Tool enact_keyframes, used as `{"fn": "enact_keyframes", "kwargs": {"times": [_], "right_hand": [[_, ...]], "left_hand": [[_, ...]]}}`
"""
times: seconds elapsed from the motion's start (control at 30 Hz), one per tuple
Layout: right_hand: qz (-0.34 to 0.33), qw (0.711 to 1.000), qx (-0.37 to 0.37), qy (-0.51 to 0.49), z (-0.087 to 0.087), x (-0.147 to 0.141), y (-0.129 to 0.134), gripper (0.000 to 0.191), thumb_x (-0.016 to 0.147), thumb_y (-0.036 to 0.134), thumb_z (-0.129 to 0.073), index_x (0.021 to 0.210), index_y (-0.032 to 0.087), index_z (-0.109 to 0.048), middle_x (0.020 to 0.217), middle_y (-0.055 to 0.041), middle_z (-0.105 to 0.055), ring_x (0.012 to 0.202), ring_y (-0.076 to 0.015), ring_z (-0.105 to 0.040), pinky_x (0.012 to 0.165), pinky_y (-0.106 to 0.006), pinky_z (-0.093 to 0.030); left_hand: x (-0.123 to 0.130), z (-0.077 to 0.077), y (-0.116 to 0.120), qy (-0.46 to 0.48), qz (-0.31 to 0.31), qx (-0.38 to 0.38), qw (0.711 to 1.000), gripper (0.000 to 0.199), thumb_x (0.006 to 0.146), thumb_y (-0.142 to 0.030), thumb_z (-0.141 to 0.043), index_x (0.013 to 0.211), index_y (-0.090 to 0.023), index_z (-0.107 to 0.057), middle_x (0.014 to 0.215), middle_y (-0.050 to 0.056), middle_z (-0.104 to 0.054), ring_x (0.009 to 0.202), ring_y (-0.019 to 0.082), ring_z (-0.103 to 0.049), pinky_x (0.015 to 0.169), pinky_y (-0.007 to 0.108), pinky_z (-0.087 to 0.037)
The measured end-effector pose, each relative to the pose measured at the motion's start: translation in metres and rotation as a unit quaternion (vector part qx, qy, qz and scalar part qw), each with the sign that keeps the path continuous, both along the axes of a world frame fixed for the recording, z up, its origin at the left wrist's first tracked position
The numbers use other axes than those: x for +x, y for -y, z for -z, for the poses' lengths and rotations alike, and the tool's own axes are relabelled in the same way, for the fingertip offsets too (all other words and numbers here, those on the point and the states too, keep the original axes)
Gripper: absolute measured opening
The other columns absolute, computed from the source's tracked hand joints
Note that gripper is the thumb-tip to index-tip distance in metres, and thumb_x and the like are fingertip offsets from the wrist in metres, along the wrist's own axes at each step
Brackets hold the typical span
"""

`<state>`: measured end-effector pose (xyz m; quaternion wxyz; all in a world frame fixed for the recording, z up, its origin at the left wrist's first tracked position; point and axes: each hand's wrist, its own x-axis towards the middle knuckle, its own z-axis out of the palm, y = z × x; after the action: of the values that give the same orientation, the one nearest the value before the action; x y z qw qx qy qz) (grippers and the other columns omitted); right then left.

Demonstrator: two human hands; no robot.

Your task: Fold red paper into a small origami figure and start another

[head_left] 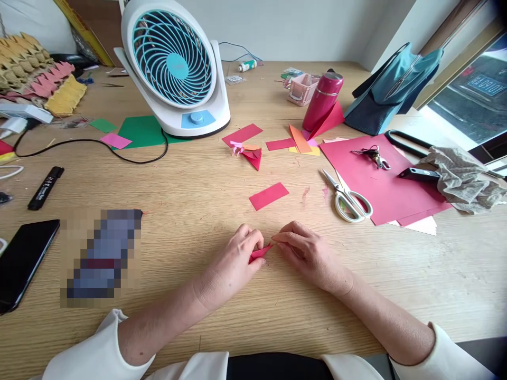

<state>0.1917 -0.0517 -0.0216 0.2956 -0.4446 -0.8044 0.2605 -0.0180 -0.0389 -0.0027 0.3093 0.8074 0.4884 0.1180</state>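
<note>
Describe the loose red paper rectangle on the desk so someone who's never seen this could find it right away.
Start at the white and blue fan at the back of the wooden desk. Come forward toward the two hands; the red paper rectangle lies flat just beyond them, left of the scissors. Unlike nearby scraps, it lies alone, unfolded.

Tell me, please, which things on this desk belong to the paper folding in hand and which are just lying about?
In use: left hand, right hand, small red paper piece pinched between them; red paper slip, red sheets, scissors.
Lying about: fan, phone, marker, pink bottle, blue bag, keys.
</note>
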Motion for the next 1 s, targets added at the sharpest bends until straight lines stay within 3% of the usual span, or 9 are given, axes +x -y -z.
{"fn": "enact_keyframes", "kwargs": {"times": [0.1,0.27,0.37,0.4,0.57,0.73,0.83,1.0], "right_hand": [[0.001,1.000,-0.004,-0.013,0.001,0.000,0.000,0.023,0.095,0.011,-0.054,0.110,0.021,-0.069,0.099,-0.0074,-0.063,0.084,-0.0159,-0.063,0.076,-0.030,-0.051],[0.012,0.998,-0.032,-0.062,0.001,-0.002,0.000,0.020,0.096,0.014,-0.052,0.109,0.020,-0.067,0.097,-0.0072,-0.064,0.084,-0.0158,-0.063,0.075,-0.029,-0.051],[0.028,0.991,-0.077,-0.108,0.002,-0.006,0.001,0.014,0.097,0.019,-0.054,0.108,0.019,-0.063,0.094,-0.0060,-0.065,0.079,-0.0145,-0.062,0.072,-0.028,-0.051],[0.035,0.986,-0.098,-0.128,0.002,-0.008,0.002,0.013,0.097,0.022,-0.054,0.108,0.019,-0.061,0.095,-0.0059,-0.066,0.077,-0.0142,-0.061,0.070,-0.027,-0.051],[0.041,0.958,-0.182,-0.219,0.007,-0.017,0.004,0.030,0.095,0.037,-0.061,0.117,0.020,-0.052,0.097,-0.0055,-0.068,0.073,-0.0133,-0.060,0.065,-0.026,-0.050],[0.059,0.948,-0.232,-0.208,0.003,-0.020,0.005,0.021,0.092,0.039,-0.064,0.091,0.019,-0.060,0.074,0.0006,-0.060,0.065,-0.0122,-0.054,0.060,-0.025,-0.044],[0.073,0.946,-0.239,-0.207,0.002,-0.019,0.004,0.019,0.091,0.037,-0.064,0.086,0.018,-0.060,0.070,0.0013,-0.058,0.062,-0.0120,-0.050,0.058,-0.025,-0.040],[0.088,0.948,-0.226,-0.206,0.002,-0.019,0.003,0.022,0.090,0.037,-0.064,0.078,0.019,-0.058,0.068,0.0014,-0.057,0.060,-0.0112,-0.047,0.055,-0.025,-0.037]], "left_hand": [[-0.002,0.002,0.000,-0.002,0.013,-0.022,1.000,0.022,0.077,-0.004,-0.065,0.080,-0.021,-0.050,0.076,-0.004,-0.055,0.070,0.014,-0.056,0.065,0.027,-0.040],[-0.003,0.004,-0.008,0.073,-0.031,-0.047,0.996,0.031,0.076,-0.005,-0.065,0.103,-0.021,-0.060,0.075,-0.004,-0.061,0.070,0.014,-0.059,0.064,0.025,-0.043],[-0.002,0.002,-0.015,0.150,-0.056,-0.078,0.984,0.010,0.081,-0.014,-0.063,0.089,-0.019,-0.064,0.075,-0.002,-0.063,0.065,0.012,-0.056,0.060,0.024,-0.042],[-0.001,0.002,-0.016,0.186,-0.065,-0.099,0.975,0.002,0.084,-0.018,-0.061,0.085,-0.019,-0.063,0.075,-0.002,-0.063,0.064,0.012,-0.056,0.060,0.023,-0.042],[0.006,0.004,-0.015,0.354,-0.123,-0.172,0.911,0.011,0.086,-0.027,-0.063,0.085,-0.018,-0.056,0.080,-0.001,-0.061,0.073,0.012,-0.058,0.070,0.023,-0.048],[0.013,0.009,-0.008,0.418,-0.165,-0.212,0.868,0.020,0.084,-0.029,-0.066,0.081,-0.018,-0.050,0.077,-0.002,-0.056,0.074,0.011,-0.058,0.072,0.024,-0.049],[0.013,0.011,-0.007,0.415,-0.157,-0.206,0.872,0.019,0.083,-0.029,-0.067,0.083,-0.018,-0.052,0.077,-0.002,-0.057,0.074,0.011,-0.058,0.071,0.023,-0.050],[0.007,0.013,-0.010,0.365,-0.109,-0.167,0.909,0.016,0.084,-0.030,-0.067,0.080,-0.017,-0.059,0.075,0.000,-0.063,0.072,0.013,-0.062,0.068,0.024,-0.052]]}}
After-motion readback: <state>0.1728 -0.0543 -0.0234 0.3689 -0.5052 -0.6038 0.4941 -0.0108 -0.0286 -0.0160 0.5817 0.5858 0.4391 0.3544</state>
